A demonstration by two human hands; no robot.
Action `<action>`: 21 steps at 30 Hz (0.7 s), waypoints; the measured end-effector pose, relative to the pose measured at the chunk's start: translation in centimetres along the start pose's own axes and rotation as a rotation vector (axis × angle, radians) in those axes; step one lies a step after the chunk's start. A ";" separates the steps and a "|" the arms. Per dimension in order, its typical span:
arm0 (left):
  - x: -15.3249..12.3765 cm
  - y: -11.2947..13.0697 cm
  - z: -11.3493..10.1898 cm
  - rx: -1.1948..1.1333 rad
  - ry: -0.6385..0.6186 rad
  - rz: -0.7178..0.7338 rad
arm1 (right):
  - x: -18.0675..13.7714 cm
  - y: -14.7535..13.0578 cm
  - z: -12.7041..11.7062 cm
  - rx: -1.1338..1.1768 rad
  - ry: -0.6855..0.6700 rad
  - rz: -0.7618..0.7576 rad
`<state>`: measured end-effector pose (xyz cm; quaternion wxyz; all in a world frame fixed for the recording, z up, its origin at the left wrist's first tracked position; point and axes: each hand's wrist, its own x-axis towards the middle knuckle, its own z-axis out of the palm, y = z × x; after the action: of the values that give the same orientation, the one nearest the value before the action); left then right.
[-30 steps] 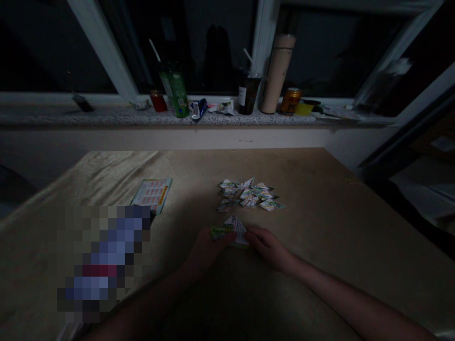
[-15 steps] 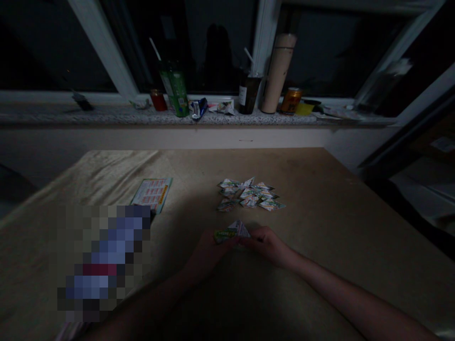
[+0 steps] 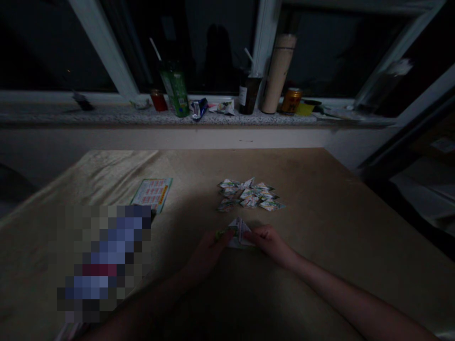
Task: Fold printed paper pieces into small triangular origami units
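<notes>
Between my two hands is a piece of printed paper (image 3: 237,227) folded to a point at the top. My left hand (image 3: 209,246) grips its left side, with the thumb lying on the front. On the right side my right hand (image 3: 267,240) pinches it, thumb on the front and fingers curled behind. Just beyond, several folded paper pieces (image 3: 250,195) lie in a cluster on the table. A flat stack of printed sheets (image 3: 152,192) rests farther left.
The table (image 3: 320,189) has a cloth-like cover, wrinkled at the left. A pixelated blue object (image 3: 110,251) lies at the front left. On the windowsill (image 3: 216,119) stand a green bottle (image 3: 177,92), a drink cup (image 3: 249,94), a tall flask (image 3: 279,73) and an orange can (image 3: 291,101).
Both thumbs have moved up onto the front of the folded paper, and its lower edge now shows beneath them. The paper pieces on the table have not moved.
</notes>
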<state>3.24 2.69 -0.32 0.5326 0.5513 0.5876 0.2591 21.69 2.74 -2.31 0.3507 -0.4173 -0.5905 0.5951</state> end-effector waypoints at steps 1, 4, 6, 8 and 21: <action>0.0 0.1 0.0 -0.001 0.000 -0.001 | 0.0 -0.1 0.1 -0.014 -0.002 -0.008; 0.1 0.1 0.0 0.013 -0.001 0.021 | -0.1 -0.3 0.2 -0.033 -0.015 -0.009; 0.1 0.0 0.1 0.013 -0.031 0.047 | -0.2 -0.5 0.3 -0.027 -0.012 0.005; 0.2 -0.3 0.1 0.001 -0.022 0.048 | -0.3 -0.5 0.3 -0.015 -0.016 0.017; 0.0 -0.1 -0.1 -0.026 0.004 0.010 | 0.0 -0.4 0.4 -0.112 0.180 -0.078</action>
<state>3.16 2.72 -0.35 0.5370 0.5468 0.5828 0.2704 21.27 2.55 -1.97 0.4015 -0.4647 -0.6046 0.5072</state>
